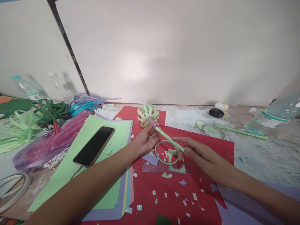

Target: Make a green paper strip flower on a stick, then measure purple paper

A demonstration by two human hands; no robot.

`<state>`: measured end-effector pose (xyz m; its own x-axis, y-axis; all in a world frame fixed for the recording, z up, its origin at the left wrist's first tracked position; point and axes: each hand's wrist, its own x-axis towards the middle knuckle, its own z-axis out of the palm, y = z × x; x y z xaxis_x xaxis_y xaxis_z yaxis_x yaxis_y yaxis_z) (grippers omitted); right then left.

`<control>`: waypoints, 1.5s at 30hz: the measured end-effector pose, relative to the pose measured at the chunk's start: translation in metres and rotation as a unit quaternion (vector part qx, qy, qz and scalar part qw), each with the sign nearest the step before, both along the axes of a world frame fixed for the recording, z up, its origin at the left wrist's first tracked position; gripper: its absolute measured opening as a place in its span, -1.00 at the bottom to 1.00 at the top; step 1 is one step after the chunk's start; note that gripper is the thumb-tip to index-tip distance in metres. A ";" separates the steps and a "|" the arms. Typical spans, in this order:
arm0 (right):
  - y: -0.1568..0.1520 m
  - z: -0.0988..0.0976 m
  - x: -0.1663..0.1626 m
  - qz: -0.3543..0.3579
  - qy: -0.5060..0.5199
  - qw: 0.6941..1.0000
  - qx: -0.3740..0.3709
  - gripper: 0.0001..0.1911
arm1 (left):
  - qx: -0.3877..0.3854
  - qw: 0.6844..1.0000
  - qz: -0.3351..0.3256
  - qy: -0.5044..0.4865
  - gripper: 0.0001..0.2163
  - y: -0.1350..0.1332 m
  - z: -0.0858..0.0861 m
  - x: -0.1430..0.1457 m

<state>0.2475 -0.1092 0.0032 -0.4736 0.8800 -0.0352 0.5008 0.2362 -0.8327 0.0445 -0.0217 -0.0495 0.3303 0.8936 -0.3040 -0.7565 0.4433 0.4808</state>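
Note:
A paper flower (pixel 148 113) with looped light green strips and a long rolled green stem is held up over the red paper. Its top end is pinched in my left hand (pixel 147 137), at a purple band just under the loops. Toward the lower end of the stem, my right hand (pixel 199 156) grips it between thumb and fingers. Below the stem lies a roll of tape (pixel 166 163), seen as a thin ring. Under that ring are a clear ruler (pixel 152 167), a purple paper strip (pixel 151 159) and green paper scraps.
Small paper bits litter the red paper (pixel 145 209). On the left, a phone (pixel 93 147) rests on stacked coloured sheets (pixel 107 190), near pink plastic wrap (pixel 67 134) and other paper flowers (pixel 51 109). A bottle (pixel 274 115) and green stick (pixel 243 132) lie right. A white wall (pixel 164 53) stands behind.

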 end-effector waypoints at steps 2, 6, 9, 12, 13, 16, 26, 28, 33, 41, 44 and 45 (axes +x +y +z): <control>0.000 -0.001 -0.001 -0.011 0.033 0.999 -0.018 -0.57 | 0.006 1.000 -0.001 0.011 -0.90 0.002 0.003 -0.002; -0.002 0.001 -0.004 -0.013 -0.010 1.000 0.024 -0.58 | 0.011 0.998 -0.031 0.053 -0.91 0.006 0.013 -0.008; -0.004 0.003 -0.006 -0.021 -0.085 0.993 0.076 -0.58 | 0.008 0.994 -0.068 0.087 -0.90 0.007 0.024 -0.014; -0.006 0.004 -0.005 -0.030 -0.121 0.982 0.140 -0.60 | 0.010 0.991 -0.088 0.101 -0.87 0.007 0.035 -0.018; -0.006 0.004 -0.004 -0.033 -0.125 0.979 0.155 -0.61 | 0.012 0.991 -0.089 0.103 -0.87 0.008 0.038 -0.019; -0.006 0.003 -0.002 -0.043 -0.135 0.974 0.176 -0.61 | 0.019 0.991 -0.081 0.104 -0.91 0.009 0.042 -0.021; -0.002 -0.001 0.000 -0.041 -0.173 0.955 0.238 -0.58 | 0.050 0.990 -0.093 0.095 -0.93 0.005 0.045 -0.020; -0.001 -0.001 -0.001 -0.033 -0.166 0.957 0.237 -0.58 | 0.049 0.989 -0.094 0.102 -0.92 0.004 0.047 -0.019; -0.002 -0.001 -0.002 -0.043 -0.128 0.974 0.182 -0.59 | 0.045 0.989 -0.086 0.110 -0.92 0.005 0.046 -0.019; 0.034 0.013 0.009 -0.238 0.305 0.922 -0.008 -0.61 | 0.056 0.993 -0.075 0.072 -0.92 0.007 0.045 -0.020; 0.047 0.017 0.007 -0.244 0.345 0.906 0.020 -0.75 | 0.042 0.995 -0.060 0.069 -0.93 0.006 0.048 -0.019; 0.049 0.018 0.005 -0.236 0.347 0.907 0.036 -0.78 | 0.038 0.995 -0.053 0.071 -0.93 0.005 0.050 -0.019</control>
